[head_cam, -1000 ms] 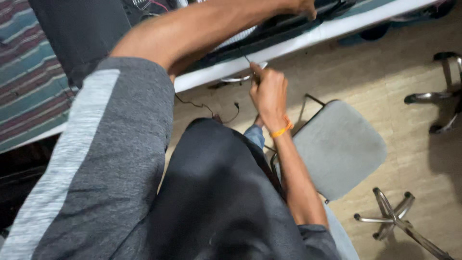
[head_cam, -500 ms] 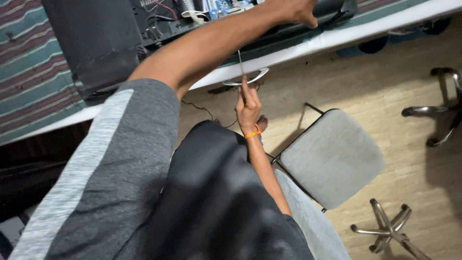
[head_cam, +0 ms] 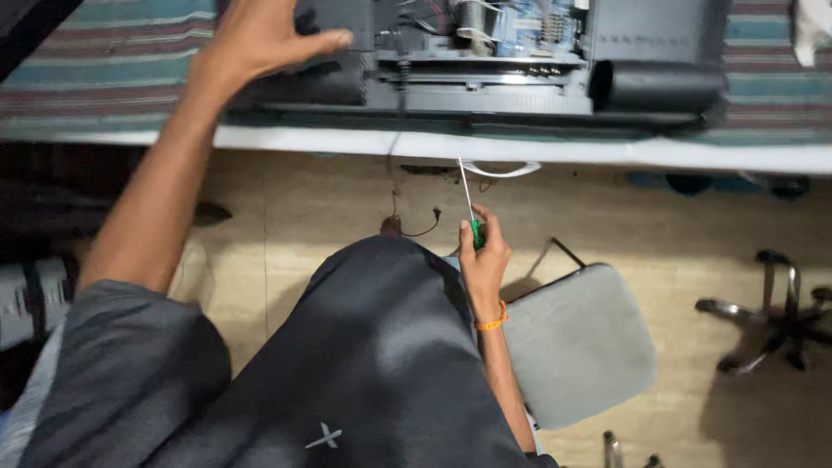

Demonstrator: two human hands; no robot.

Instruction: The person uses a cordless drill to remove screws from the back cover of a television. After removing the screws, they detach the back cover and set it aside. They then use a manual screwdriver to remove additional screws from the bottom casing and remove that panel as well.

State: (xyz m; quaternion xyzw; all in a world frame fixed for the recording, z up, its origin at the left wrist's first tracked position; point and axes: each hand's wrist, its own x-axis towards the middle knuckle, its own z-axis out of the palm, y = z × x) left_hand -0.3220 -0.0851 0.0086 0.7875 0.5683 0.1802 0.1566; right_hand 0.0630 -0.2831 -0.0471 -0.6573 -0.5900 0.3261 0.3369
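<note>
A green-handled screwdriver (head_cam: 471,217) is gripped in the closed right hand (head_cam: 484,256) above the lap, its shaft pointing up toward the tabletop (head_cam: 607,152) edge. The left hand (head_cam: 260,39) is spread open, resting on the opened black device (head_cam: 485,61) lying on the tabletop.

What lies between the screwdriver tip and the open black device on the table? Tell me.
In the head view, only the table's white front edge separates the screwdriver, held in the right hand, from the open black device.

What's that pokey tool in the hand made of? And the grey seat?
The screwdriver looks to have a thin, shiny shaft, likely metal, and a see-through green handle, likely plastic. The grey seat looks like matte padded fabric or vinyl; I can't tell which.
</note>
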